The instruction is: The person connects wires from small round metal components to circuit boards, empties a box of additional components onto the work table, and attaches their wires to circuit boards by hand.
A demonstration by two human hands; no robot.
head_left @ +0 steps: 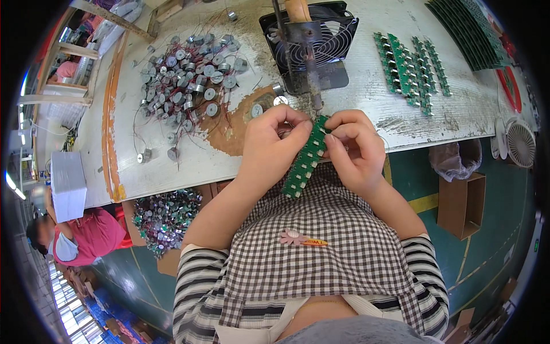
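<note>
A long green circuit-board strip (305,159) with rows of small white parts is held between both hands in front of my chest, at the near edge of the white worktable (172,166). My left hand (272,143) grips the strip's upper end from the left. From the right, my right hand (355,146) pinches that same upper end with fingertips. On the table to the left lies a heap of small round silver components with thin red wires (186,77).
A black fan on a stand (312,43) sits straight ahead. Several green board strips (409,69) lie at the right, with a further stack (467,31) beyond. A box of silver parts (166,218) sits below the table, and another person in pink (86,238) works at the left.
</note>
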